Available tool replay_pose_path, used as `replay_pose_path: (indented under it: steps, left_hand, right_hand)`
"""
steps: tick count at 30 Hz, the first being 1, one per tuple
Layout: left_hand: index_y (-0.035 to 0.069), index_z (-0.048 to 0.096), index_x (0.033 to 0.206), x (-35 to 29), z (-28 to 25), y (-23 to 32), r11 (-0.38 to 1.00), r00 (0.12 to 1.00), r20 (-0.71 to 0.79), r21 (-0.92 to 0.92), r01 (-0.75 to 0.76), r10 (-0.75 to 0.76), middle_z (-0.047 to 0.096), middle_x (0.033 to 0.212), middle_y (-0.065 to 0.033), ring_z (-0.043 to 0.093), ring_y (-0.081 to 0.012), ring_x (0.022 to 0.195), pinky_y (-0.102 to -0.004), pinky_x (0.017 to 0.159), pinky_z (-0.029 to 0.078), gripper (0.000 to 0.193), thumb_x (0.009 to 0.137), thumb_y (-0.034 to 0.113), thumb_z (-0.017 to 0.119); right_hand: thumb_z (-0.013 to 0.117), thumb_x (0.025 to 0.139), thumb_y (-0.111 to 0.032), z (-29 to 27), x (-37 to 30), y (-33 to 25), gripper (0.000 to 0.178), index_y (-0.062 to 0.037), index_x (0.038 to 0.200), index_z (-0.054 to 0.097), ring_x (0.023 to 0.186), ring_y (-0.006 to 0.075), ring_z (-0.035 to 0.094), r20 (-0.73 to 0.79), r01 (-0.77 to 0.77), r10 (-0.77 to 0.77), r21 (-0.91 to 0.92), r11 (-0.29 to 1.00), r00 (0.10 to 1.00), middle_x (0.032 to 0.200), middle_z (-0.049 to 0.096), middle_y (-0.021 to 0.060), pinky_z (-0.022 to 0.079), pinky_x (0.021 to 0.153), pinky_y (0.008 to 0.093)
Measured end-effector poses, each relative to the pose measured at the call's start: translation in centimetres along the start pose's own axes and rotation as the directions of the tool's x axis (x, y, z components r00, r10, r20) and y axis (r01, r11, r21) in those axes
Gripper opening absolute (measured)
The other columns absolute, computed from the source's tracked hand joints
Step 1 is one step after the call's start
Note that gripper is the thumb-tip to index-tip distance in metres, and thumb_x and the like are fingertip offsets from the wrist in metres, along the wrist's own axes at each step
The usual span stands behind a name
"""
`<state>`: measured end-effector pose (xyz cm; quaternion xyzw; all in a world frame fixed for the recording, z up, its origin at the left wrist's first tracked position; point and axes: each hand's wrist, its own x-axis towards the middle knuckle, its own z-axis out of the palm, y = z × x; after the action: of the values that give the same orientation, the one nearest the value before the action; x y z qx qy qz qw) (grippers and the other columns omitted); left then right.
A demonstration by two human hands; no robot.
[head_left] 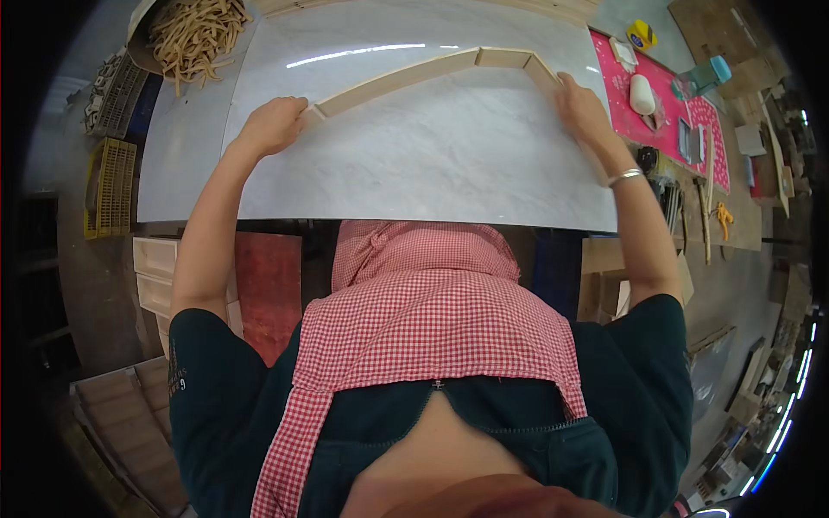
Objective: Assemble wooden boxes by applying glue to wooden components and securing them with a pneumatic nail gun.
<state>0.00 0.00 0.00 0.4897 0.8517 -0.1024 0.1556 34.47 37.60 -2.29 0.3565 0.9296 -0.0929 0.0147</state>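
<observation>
A pale wooden strip (397, 80), bent at several corners into linked sections, stands on edge across the white marble-patterned tabletop (414, 164). My left hand (275, 126) is closed on its left end, where a short section turns toward me. At the other end, the fingers of my right hand (584, 110) grip the section that angles back toward me from the far corner. The short middle section lies farthest from me, between two bends. Parts of both end sections are hidden by my fingers.
Thin wood strips fill a container (197, 39) at the far left. Right of the tabletop, a pink cloth (615, 79) bears a white roll (642, 93) and a teal-lidded jar (710, 76). A yellow crate (110, 188) stands at left, and stacked boards line the far edge.
</observation>
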Motion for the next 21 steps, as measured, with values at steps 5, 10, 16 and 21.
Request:
replay_pose_path:
  steps: [5, 10, 16, 21]
  left_hand:
    - [0.005, 0.056, 0.127, -1.1, 0.7, 0.4, 1.0, 0.999, -0.049, 0.01, 0.007, -0.006, 0.07, 0.112, -0.0204, 0.066, -0.0397, 0.096, -0.0465, 0.084, 0.052, 0.038, 0.09, 0.012, 0.052]
    - [0.003, 0.059, 0.128, -0.1, 3.5, 0.1, 0.943, 0.963, -0.257, -0.294, -0.155, 0.078, 0.067, 0.121, -0.02, 0.066, -0.0394, 0.098, -0.0455, 0.087, 0.053, 0.039, 0.089, 0.009, 0.053]
    - [0.004, 0.056, 0.134, 1.2, 4.2, 4.3, 0.638, 0.971, -0.199, -0.767, -0.071, -0.131, 0.063, 0.124, -0.0147, 0.064, -0.0241, 0.099, -0.0331, 0.079, 0.056, 0.043, 0.095, 0.021, 0.064]
    - [0.004, 0.055, 0.135, 0.7, 3.7, 8.2, 0.401, 0.968, -0.131, -0.915, -0.036, -0.214, 0.062, 0.121, -0.016, 0.062, -0.0212, 0.095, -0.0309, 0.071, 0.056, 0.046, 0.097, 0.026, 0.065]
  right_hand:
    - [0.059, 0.089, -0.001, -3.0, -6.4, 5.6, 0.045, -0.0094, 0.133, 0.06, 0.092, 0.0384, 0.067, -0.004, 0.406, -0.407, 0.093, 0.909, 0.913, 0.112, 0.069, 0.0169, 0.054, 0.081, 0.0444]
    - [0.07, 0.08, -0.001, -4.1, -8.7, 6.0, 0.044, -0.0113, 0.123, 0.067, 0.098, 0.0329, 0.065, 0.175, 0.604, -0.584, -0.09, 0.792, 0.792, 0.117, 0.067, 0.0106, 0.052, 0.086, 0.0411]
    - [0.077, 0.079, -0.009, -2.8, -8.1, -6.1, 0.024, -0.0099, 0.101, 0.067, 0.116, 0.0253, 0.054, 0.106, 0.746, -0.739, -0.141, 0.651, 0.665, 0.128, 0.057, 0.0068, 0.048, 0.093, 0.0366]
    - [0.077, 0.085, -0.022, 3.9, -6.0, -13.8, 0.021, -0.0086, 0.094, 0.064, 0.098, 0.0222, 0.062, -0.287, 0.825, -0.806, -0.083, 0.559, 0.518, 0.107, 0.066, 0.0068, 0.048, 0.085, 0.0332]
